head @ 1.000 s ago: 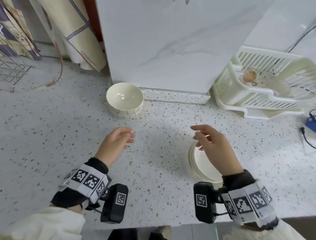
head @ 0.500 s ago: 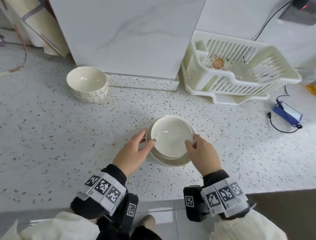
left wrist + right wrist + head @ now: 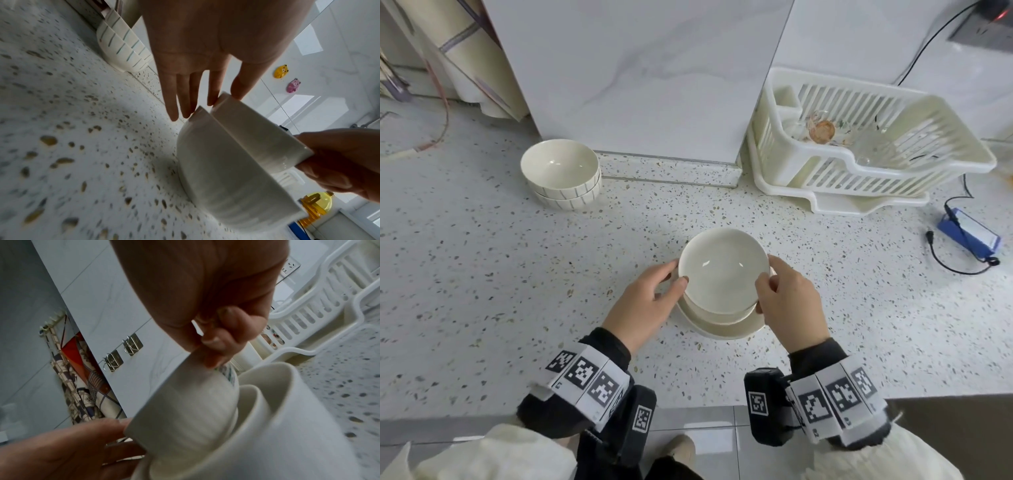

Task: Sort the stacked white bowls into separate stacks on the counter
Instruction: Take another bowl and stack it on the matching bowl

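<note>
A plain white bowl (image 3: 722,270) is held a little above the larger white bowls (image 3: 726,329) nested under it at the middle of the speckled counter (image 3: 482,291). My left hand (image 3: 678,274) pinches its left rim between thumb and fingers, and my right hand (image 3: 768,277) pinches the right rim. In the left wrist view the raised bowl (image 3: 257,129) tilts out of the lower bowl (image 3: 226,178). The right wrist view shows curled fingers (image 3: 213,344) on the raised bowl (image 3: 185,402), with two nested bowls (image 3: 298,418) below. Two striped bowls (image 3: 561,174) are stacked at the back left.
A white plastic dish rack (image 3: 859,147) stands at the back right. A blue device (image 3: 969,236) with a black cable lies at the right. A marble pillar (image 3: 637,75) rises behind the bowls. The counter's front edge (image 3: 688,404) is close to my wrists.
One second ago both hands hovered with nothing in them. They closed on the top bowl's rim, and it now sits higher than half a second ago.
</note>
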Motion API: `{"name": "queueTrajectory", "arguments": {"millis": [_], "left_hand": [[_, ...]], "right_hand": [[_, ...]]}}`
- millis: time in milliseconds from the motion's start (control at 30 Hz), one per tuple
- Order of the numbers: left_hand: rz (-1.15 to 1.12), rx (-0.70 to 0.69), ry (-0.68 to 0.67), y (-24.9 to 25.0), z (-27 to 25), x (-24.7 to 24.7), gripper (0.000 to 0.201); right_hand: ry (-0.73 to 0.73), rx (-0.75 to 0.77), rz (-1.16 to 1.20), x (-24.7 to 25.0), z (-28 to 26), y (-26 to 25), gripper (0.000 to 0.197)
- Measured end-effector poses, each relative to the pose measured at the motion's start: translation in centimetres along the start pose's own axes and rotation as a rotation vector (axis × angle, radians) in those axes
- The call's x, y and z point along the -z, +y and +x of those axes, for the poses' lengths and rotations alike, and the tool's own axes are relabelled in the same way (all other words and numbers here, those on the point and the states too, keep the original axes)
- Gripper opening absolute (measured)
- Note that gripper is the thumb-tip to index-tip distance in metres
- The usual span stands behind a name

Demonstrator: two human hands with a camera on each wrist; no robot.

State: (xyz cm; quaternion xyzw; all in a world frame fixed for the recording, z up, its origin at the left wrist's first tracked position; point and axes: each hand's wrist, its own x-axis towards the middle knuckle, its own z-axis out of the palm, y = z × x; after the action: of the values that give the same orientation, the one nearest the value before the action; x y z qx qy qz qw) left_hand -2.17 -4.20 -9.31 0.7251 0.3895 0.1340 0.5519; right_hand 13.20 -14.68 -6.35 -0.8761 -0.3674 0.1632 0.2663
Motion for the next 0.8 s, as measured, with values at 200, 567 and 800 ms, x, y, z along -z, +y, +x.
{"name": "queueTrajectory", "arguments": {"millis": [200, 567, 800], "left_hand": [[-0.068, -0.048, 0.037, 0.8, 1.2, 3.5, 0.037], [-0.263, 0.019, -0.032, -0.4, 6.2, 12.9, 0.044], [-0.283, 0.153, -0.235, -3.1, 11.0, 13.1, 0.061]], "right_hand": [[0.022, 0.023, 0.081, 0.6, 1.3, -3.8, 0.029], [-0.042, -0.113, 0.346, -5.4, 6.3, -11.8, 0.033], [-0.071, -0.291, 0.238, -10.2, 9.7, -12.6, 0.032]]}}
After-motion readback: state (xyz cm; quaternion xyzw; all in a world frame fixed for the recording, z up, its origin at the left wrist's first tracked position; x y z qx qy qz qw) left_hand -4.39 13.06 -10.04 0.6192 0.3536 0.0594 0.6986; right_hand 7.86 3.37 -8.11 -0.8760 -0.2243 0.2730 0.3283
